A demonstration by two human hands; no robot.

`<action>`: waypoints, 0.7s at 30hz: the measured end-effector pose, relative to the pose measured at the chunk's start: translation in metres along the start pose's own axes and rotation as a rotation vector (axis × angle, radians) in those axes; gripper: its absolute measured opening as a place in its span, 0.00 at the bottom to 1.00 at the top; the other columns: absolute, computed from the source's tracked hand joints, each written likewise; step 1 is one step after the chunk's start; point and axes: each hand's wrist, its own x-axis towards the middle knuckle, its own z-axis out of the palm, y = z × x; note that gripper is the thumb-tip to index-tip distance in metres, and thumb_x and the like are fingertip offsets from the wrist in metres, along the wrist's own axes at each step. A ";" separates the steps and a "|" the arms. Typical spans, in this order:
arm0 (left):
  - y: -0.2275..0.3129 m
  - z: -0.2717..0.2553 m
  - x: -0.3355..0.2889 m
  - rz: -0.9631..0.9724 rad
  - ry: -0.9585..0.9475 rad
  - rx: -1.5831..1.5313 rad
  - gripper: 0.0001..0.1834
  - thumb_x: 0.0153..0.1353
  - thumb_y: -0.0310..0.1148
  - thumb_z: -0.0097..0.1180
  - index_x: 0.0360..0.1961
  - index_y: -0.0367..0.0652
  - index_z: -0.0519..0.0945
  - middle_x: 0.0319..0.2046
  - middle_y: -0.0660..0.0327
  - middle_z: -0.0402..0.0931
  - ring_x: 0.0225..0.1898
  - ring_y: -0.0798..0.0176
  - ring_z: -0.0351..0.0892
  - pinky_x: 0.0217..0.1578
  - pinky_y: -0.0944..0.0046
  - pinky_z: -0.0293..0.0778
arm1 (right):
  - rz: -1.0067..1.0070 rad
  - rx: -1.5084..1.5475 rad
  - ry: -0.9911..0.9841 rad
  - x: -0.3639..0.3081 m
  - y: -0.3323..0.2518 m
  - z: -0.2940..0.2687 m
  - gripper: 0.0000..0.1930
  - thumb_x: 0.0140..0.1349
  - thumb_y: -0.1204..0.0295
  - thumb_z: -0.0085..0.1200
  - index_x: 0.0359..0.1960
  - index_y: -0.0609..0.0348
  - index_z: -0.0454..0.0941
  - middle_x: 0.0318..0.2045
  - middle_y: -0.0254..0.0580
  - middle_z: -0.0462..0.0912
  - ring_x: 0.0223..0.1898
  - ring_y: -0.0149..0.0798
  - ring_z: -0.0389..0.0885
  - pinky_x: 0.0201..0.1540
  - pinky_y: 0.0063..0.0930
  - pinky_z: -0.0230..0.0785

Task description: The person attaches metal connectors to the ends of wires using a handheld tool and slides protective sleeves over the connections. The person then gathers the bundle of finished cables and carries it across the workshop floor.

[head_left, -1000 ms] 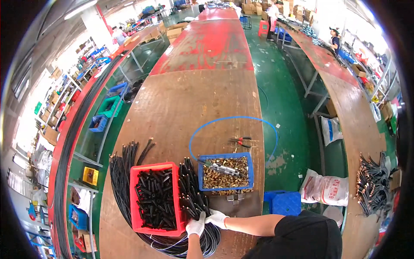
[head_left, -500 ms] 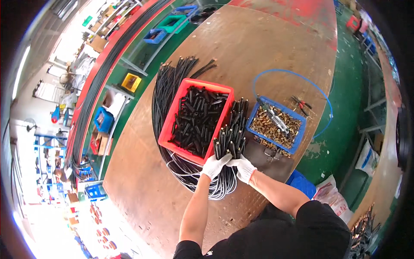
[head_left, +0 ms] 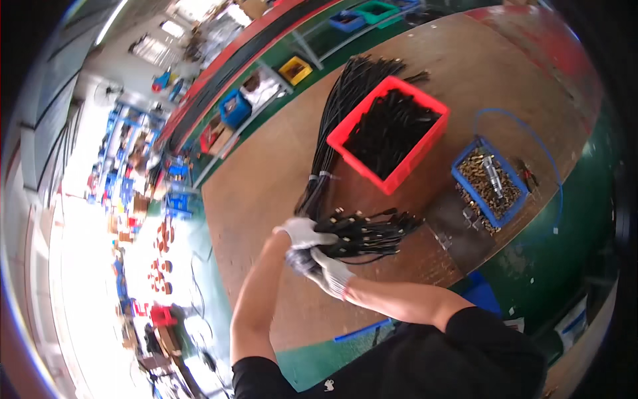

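So, head view: left hand point(head_left: 307, 233) and right hand point(head_left: 332, 273) both closed round the black cable bundle point(head_left: 372, 234), over the counter point(head_left: 262, 173) near the red bin point(head_left: 413, 164). Two-handed grip probably stops it splaying.

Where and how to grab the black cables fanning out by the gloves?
Probably around the narrow part of the cables beside the left hand, coming from the person's side: strands gather there, while the tips splay rightward and offer no compact grip. The red bin stands beyond them.
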 end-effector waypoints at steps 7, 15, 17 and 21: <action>-0.151 0.147 -0.166 -0.273 0.880 -0.326 0.23 0.65 0.57 0.58 0.48 0.54 0.91 0.49 0.53 0.88 0.51 0.46 0.86 0.57 0.49 0.78 | 0.247 -1.514 -0.433 -0.017 0.116 -0.046 0.27 0.72 0.55 0.63 0.65 0.58 0.79 0.50 0.38 0.87 0.45 0.32 0.84 0.52 0.28 0.78; -0.091 0.610 -0.255 -0.745 0.650 -0.962 0.25 0.70 0.55 0.52 0.40 0.43 0.87 0.42 0.44 0.85 0.47 0.37 0.83 0.49 0.44 0.78 | 0.102 -2.337 0.029 -0.112 0.055 -0.252 0.23 0.65 0.53 0.59 0.52 0.58 0.86 0.50 0.55 0.88 0.55 0.56 0.85 0.60 0.44 0.75; -0.008 0.732 -0.264 -0.869 0.496 -1.138 0.29 0.72 0.55 0.49 0.41 0.38 0.87 0.42 0.39 0.85 0.50 0.33 0.83 0.52 0.42 0.77 | 0.124 -2.346 -0.021 -0.133 0.040 -0.272 0.20 0.66 0.57 0.60 0.51 0.57 0.87 0.48 0.54 0.89 0.53 0.54 0.87 0.59 0.42 0.77; 0.195 0.901 -0.287 -0.850 0.083 -1.469 0.33 0.70 0.58 0.49 0.52 0.38 0.87 0.52 0.38 0.84 0.59 0.38 0.82 0.60 0.48 0.75 | 0.006 -2.246 -0.164 -0.148 0.023 -0.264 0.12 0.69 0.68 0.62 0.50 0.60 0.86 0.34 0.42 0.89 0.34 0.37 0.86 0.42 0.32 0.78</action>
